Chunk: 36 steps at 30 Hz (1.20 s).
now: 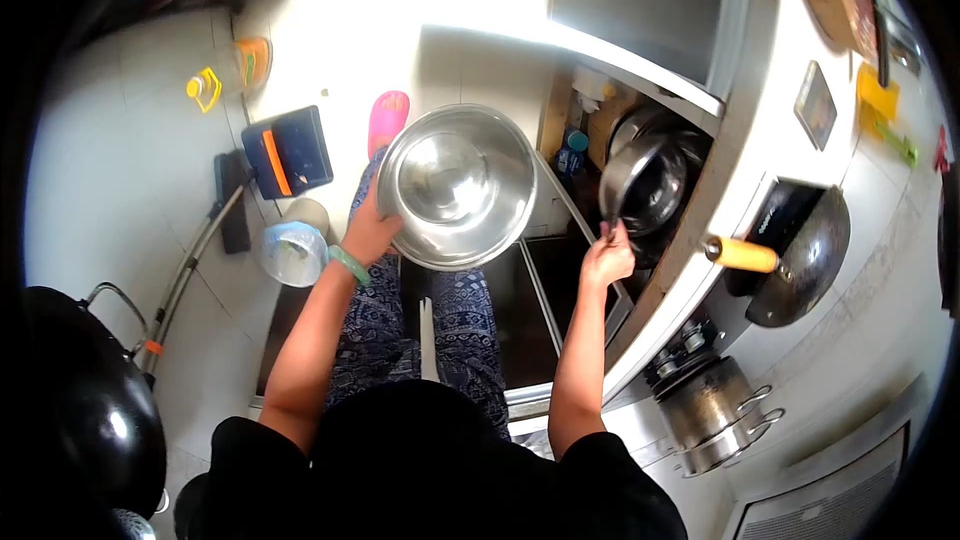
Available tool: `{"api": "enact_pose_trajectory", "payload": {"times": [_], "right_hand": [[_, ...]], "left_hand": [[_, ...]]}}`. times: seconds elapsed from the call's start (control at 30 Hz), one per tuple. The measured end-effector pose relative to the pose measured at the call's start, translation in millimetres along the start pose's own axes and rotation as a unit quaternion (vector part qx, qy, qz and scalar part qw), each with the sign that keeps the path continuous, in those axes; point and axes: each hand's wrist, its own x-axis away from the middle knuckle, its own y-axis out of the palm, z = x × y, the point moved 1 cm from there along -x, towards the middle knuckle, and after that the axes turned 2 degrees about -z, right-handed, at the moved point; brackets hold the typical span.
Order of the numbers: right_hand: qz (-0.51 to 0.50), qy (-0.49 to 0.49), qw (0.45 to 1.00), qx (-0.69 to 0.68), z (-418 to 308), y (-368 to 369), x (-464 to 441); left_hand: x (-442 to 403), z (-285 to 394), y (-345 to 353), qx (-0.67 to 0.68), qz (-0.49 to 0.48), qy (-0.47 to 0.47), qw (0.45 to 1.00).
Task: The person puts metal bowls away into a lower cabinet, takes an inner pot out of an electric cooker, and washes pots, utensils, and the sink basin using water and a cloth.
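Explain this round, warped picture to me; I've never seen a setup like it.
There's no machine: a person works with two bare hands. This single picture comes from a camera worn on their head, looking forward and down. The left hand holds a large metal bowl by its rim. The right hand grips a metal vessel at the open cabinet; whether that is a pan or another bowl is unclear. A wok with a yellow handle sits on the counter.

We can read no text, brand, number or sign. We note small pale marks [767,220] on the black panel [794,199] beside the wok [815,260]; these are illegible.
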Motion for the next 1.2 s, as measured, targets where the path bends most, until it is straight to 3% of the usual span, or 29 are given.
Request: {"api": "enact_pose_trajectory", "payload": {"times": [0.07, 0.1, 0.17, 0.2, 0.23, 0.27, 0.33, 0.43, 0.47, 0.5, 0.6, 0.63, 0.67, 0.73, 0.8, 0.87, 1.07, 1.2], "right_hand": [[0.016, -0.096, 0.993, -0.062, 17.2, 9.0, 30.9], [-0.003, -0.114, 0.99, -0.087, 4.4, -6.0, 45.9], [-0.026, -0.193, 0.973, -0.124, -6.6, -23.8, 75.4], [-0.039, -0.221, 0.962, -0.153, -13.0, -36.1, 89.0], [-0.062, -0.236, 0.955, -0.167, -13.6, -42.9, 104.8], [-0.085, -0.248, 0.948, -0.181, -14.6, -49.6, 121.7], [-0.095, -0.246, 0.942, -0.209, -17.1, -73.6, 151.0], [-0.112, -0.244, 0.928, -0.261, -11.5, -118.7, 199.5], [-0.104, -0.247, 0.926, -0.266, -6.9, -129.6, 213.9], [-0.086, -0.239, 0.927, -0.277, -2.7, -144.8, 227.3], [-0.005, -0.174, 0.943, -0.283, 10.8, -181.8, 272.0], [0.016, -0.163, 0.946, -0.278, 17.4, -196.7, 285.4], [0.031, -0.156, 0.949, -0.273, 24.4, -210.7, 297.2], [0.066, -0.095, 0.96, -0.255, 41.7, -231.6, 323.5], [0.122, -0.028, 0.971, -0.203, 57.0, -240.1, 350.4], [0.175, 0.038, 0.968, -0.175, 81.1, -243.5, 372.5], [0.264, 0.177, 0.935, -0.16, 175.6, -225.1, 408.2], [0.244, 0.248, 0.928, -0.135, 223.2, -193.1, 434.5]], "left_hand": [[12.6, 32.9, -9.2, -0.049, 0.049, 0.031, 0.997], [25.5, 75.7, -12.8, 0.01, 0.027, -0.146, 0.989], [28.8, 69.2, -34.5, -0.081, 0.066, -0.021, 0.994], [40.1, 99.5, -37.0, -0.065, 0.073, -0.085, 0.992], [37.9, 110.5, -49.2, -0.202, 0.069, 0.076, 0.974], [46.1, 115.0, -61.2, -0.095, 0.067, -0.077, 0.99], [39.9, 114.6, -94.1, -0.243, 0.069, -0.02, 0.967], [31.8, 144.5, -124.0, -0.363, 0.004, 0.022, 0.931], [54.1, 186.6, -98.3, -0.395, 0.002, -0.002, 0.919], [34.7, 170.1, -121.8, -0.439, 0.006, 0.042, 0.898], [26.4, 205.5, -118.6, -0.429, -0.062, -0.028, 0.901], [17.4, 213.3, -115.0, -0.456, -0.104, 0.018, 0.884], [23.9, 232.9, -95.7, -0.471, -0.109, -0.024, 0.875], [14.1, 249.9, -74.6, -0.465, -0.192, 0.029, 0.864], [115.4, 307.4, 25.9, -0.459, -0.155, -0.052, 0.873], [86.9, 305.1, 38.5, -0.481, -0.232, -0.007, 0.845], [144.5, 291.6, 146.6, -0.489, -0.305, 0.08, 0.814], [204.9, 256.4, 207.2, -0.442, -0.346, 0.024, 0.827]]}}
